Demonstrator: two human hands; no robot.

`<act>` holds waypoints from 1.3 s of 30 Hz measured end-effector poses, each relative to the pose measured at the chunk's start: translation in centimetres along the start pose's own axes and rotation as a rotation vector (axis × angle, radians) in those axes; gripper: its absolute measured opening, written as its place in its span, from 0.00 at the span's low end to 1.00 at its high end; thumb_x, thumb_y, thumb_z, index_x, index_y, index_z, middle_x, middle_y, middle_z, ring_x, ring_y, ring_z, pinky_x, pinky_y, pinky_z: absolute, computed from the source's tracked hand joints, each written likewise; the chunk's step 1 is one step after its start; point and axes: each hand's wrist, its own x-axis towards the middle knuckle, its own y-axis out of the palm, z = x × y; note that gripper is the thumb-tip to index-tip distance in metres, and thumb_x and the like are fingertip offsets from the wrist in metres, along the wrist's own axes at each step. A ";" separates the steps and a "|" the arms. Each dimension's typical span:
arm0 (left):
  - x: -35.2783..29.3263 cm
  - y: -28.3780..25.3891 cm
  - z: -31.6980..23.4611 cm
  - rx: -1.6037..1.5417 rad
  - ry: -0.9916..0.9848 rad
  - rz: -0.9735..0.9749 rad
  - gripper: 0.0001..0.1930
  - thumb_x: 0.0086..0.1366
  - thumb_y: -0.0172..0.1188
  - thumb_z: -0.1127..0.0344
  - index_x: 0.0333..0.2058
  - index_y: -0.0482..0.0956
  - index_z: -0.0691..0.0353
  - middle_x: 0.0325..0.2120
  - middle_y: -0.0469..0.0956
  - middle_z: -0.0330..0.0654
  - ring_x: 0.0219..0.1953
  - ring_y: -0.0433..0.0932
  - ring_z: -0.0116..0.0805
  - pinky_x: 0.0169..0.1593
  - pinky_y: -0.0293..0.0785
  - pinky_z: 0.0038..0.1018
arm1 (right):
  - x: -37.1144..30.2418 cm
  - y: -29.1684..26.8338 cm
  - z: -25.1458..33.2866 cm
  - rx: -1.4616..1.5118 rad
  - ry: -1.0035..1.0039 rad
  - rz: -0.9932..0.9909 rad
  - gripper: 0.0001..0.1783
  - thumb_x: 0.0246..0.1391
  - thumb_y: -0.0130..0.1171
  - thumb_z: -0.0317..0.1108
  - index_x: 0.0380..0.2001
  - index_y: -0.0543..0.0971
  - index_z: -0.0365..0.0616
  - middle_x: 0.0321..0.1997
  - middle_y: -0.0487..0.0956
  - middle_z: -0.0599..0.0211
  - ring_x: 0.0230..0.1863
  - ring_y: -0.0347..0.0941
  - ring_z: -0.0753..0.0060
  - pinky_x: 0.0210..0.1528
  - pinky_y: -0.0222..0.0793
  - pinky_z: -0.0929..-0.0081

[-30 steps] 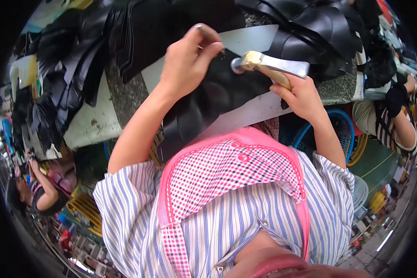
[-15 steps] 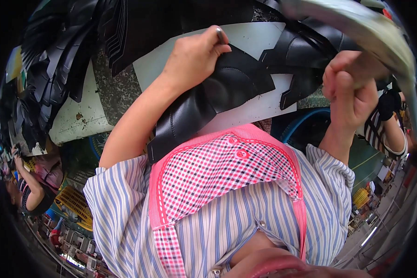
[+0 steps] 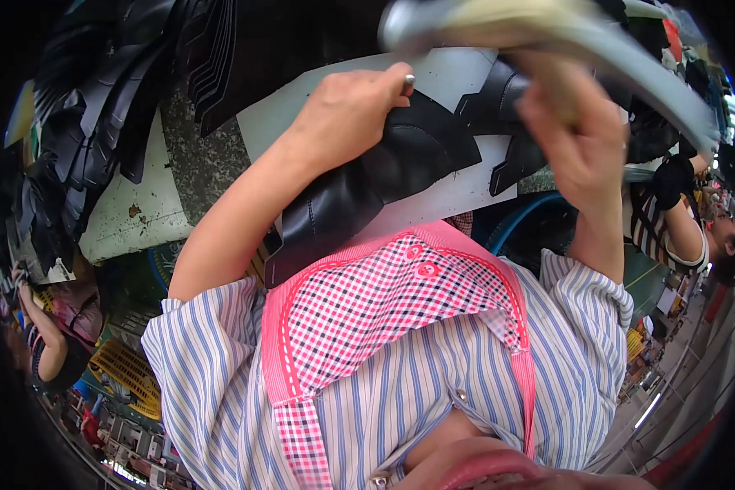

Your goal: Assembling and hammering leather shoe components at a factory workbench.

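My left hand (image 3: 343, 110) is closed around a short metal rod, likely a punch (image 3: 409, 79), whose rounded end shows above the thumb. It rests over a black leather piece (image 3: 420, 151) with a stitched line; the rod's lower end is hidden. This leather lies on a white board (image 3: 457, 77), and its near end bends down toward my apron. My right hand (image 3: 584, 151), smeared by motion, grips a hammer (image 3: 629, 65) by its tan handle. The hammer's long pale head is blurred and raised above the board, apart from the rod.
More black leather pieces (image 3: 98, 114) hang in layers at the left, with another stack (image 3: 302, 33) behind the board. A blue tub (image 3: 518, 220) sits below the table's right side. People work at the right (image 3: 682, 224) and far left (image 3: 49, 335), near a yellow basket (image 3: 126, 371).
The hammer has swung leftward, its head now reaching over the board toward my left hand. My right hand has shifted left with it. My left hand has moved slightly, still holding the rod.
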 end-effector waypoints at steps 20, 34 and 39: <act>2.6 -4.9 1.9 0.881 0.095 -0.363 0.07 0.49 0.58 0.69 0.27 0.68 0.61 0.50 0.65 0.46 0.52 0.64 0.41 0.51 0.59 0.40 | -0.4 -5.6 -5.6 -0.112 0.206 -0.363 0.09 0.40 0.55 0.24 0.29 0.71 0.37 0.23 0.73 0.67 0.24 0.65 0.82 0.27 0.62 0.81; 3.2 -7.7 -3.8 -0.491 -0.340 0.103 0.05 0.50 0.57 0.70 0.25 0.73 0.65 0.18 0.71 0.37 0.22 0.68 0.24 0.30 0.65 0.19 | -4.1 -3.1 -3.9 0.072 0.070 -0.301 0.15 0.37 0.64 0.31 0.31 0.73 0.37 0.24 0.73 0.70 0.27 0.70 0.78 0.31 0.65 0.81; 1.2 -3.3 -0.5 -0.083 -0.382 0.204 0.05 0.50 0.56 0.69 0.24 0.74 0.65 0.31 0.72 0.43 0.33 0.71 0.40 0.38 0.67 0.29 | -5.1 1.9 -3.9 -0.167 0.180 0.264 0.11 0.38 0.58 0.32 0.30 0.74 0.44 0.24 0.73 0.58 0.27 0.73 0.59 0.29 0.66 0.74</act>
